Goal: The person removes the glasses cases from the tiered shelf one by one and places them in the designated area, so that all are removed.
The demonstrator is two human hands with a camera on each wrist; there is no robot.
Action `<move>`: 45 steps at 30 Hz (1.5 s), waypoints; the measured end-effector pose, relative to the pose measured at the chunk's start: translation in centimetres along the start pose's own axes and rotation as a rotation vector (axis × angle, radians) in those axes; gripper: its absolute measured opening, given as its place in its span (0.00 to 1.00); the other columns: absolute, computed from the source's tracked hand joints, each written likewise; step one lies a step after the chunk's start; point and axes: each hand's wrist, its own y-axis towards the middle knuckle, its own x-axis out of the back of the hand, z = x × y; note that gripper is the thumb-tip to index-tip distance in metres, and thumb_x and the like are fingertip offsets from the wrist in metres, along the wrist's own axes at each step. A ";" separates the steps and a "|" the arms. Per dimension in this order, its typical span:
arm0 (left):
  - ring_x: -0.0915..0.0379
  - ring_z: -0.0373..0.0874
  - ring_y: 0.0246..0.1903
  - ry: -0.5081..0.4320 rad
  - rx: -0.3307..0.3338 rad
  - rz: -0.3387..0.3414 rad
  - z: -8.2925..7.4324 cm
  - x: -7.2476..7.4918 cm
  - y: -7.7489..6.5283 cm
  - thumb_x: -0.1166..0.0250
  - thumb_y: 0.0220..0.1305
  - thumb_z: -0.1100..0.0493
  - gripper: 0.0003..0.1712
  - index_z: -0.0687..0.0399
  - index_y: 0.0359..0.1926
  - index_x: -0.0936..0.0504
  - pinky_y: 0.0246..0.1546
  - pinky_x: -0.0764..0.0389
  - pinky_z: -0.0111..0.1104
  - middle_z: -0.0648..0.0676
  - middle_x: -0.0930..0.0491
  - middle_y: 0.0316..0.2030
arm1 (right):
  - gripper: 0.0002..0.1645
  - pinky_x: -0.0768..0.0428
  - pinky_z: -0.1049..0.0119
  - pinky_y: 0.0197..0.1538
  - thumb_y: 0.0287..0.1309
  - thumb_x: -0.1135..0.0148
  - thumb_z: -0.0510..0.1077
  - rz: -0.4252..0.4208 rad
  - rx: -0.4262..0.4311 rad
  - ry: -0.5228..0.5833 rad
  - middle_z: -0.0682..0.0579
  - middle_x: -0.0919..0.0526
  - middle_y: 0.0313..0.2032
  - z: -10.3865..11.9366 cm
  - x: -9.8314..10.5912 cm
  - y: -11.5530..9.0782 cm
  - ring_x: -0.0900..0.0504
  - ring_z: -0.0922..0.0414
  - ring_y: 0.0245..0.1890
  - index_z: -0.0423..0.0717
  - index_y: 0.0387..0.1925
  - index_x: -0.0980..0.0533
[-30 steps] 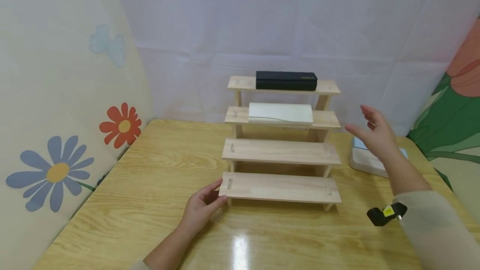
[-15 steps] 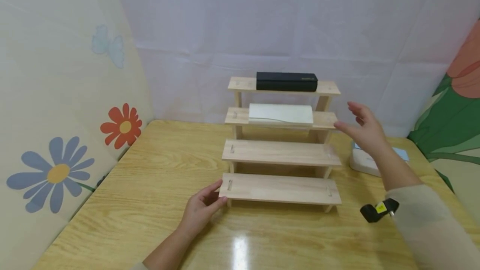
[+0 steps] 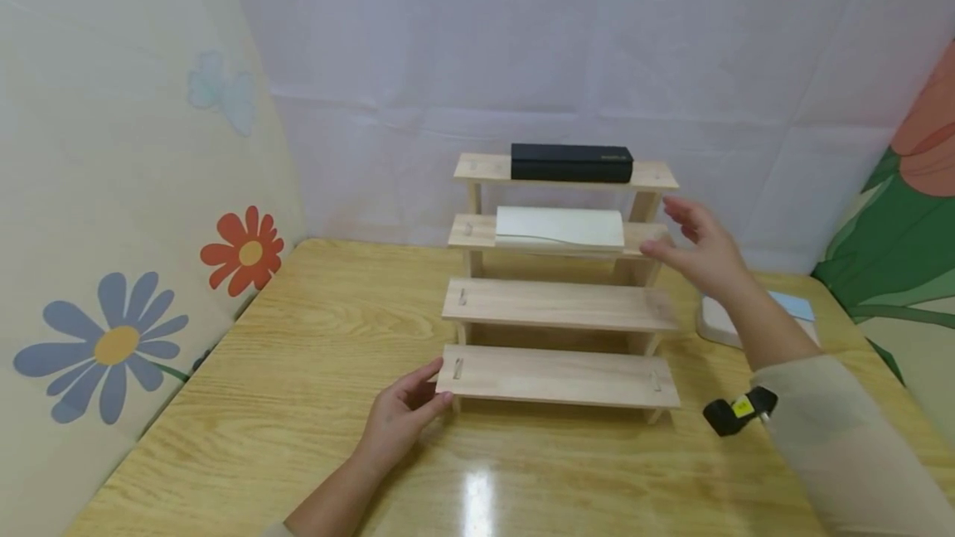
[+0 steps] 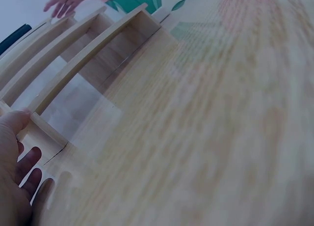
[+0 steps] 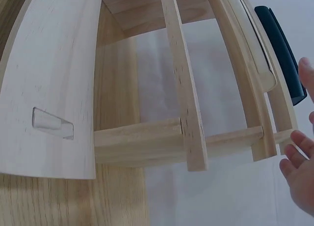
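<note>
A: Item one?
B: Wooden stand (image 3: 559, 305), four stepped tiers. It is standing on a wood-grain table (image 3: 321, 330), before a white backdrop (image 3: 433, 48).
A: Articles on it?
B: Black case (image 3: 570, 162), one, is lying lengthwise on the top tier (image 3: 485, 166). White case (image 3: 559, 224), one, is lying on the second tier (image 3: 472, 230) down.
A: Left hand (image 3: 397, 419)?
B: It is gripping the left end of the lowest tier (image 3: 559, 375), its thumb at the front corner.
A: Right hand (image 3: 701, 247)?
B: It is hovering at the right end of the second tier, fingers loosely bent, thumb spread apart, grasping nothing. Whether the thumb is touching wood, I cannot tell.
A: Sundries?
B: Pale box (image 3: 716, 324) with blue on top, sitting right of the stand, the right forearm partly hiding it. Black device (image 3: 739, 411), yellow label, showing by the right sleeve (image 3: 828, 413).
</note>
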 end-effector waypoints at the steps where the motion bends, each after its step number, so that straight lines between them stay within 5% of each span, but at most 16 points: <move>1: 0.20 0.36 0.39 0.003 0.000 0.000 0.0 0.0 0.0 0.29 0.57 0.65 0.29 0.62 0.61 0.23 0.37 0.20 0.24 0.64 0.16 0.46 | 0.51 0.48 0.46 0.76 0.59 0.31 0.51 0.004 0.002 -0.001 0.36 0.44 0.73 0.1 -0.1 0.1 0.46 0.39 0.74 0.41 0.75 0.48; 22: 0.20 0.36 0.39 0.035 0.009 -0.015 0.4 0.0 0.2 0.29 0.56 0.66 0.28 0.60 0.60 0.22 0.38 0.20 0.25 0.63 0.15 0.47 | 0.51 0.47 0.46 0.75 0.58 0.31 0.54 0.143 0.018 -0.064 0.42 0.45 0.75 1.6 -2.3 1.5 0.47 0.40 0.74 0.46 0.75 0.46; 34: 0.20 0.39 0.40 0.038 -0.006 -0.009 0.1 0.1 0.1 0.28 0.57 0.64 0.29 0.61 0.60 0.23 0.38 0.20 0.24 0.63 0.16 0.47 | 0.51 0.39 0.46 0.72 0.59 0.31 0.46 0.204 0.050 -0.008 0.39 0.45 0.74 2.0 -3.6 3.1 0.45 0.39 0.74 0.43 0.75 0.48; 40: 0.20 0.39 0.40 0.041 0.001 -0.008 0.1 0.1 0.1 0.29 0.57 0.64 0.29 0.60 0.61 0.23 0.37 0.21 0.25 0.63 0.15 0.47 | 0.50 0.32 0.46 0.67 0.57 0.29 0.49 0.181 0.064 -0.148 0.39 0.41 0.72 2.3 -4.1 3.7 0.35 0.42 0.67 0.42 0.74 0.45; 45: 0.20 0.39 0.39 0.043 -0.006 -0.009 0.2 0.1 0.1 0.28 0.57 0.64 0.29 0.61 0.60 0.23 0.37 0.20 0.25 0.63 0.15 0.46 | 0.49 0.40 0.46 0.72 0.55 0.28 0.52 0.169 0.063 -0.223 0.41 0.40 0.73 2.8 -4.4 4.1 0.41 0.43 0.72 0.42 0.73 0.41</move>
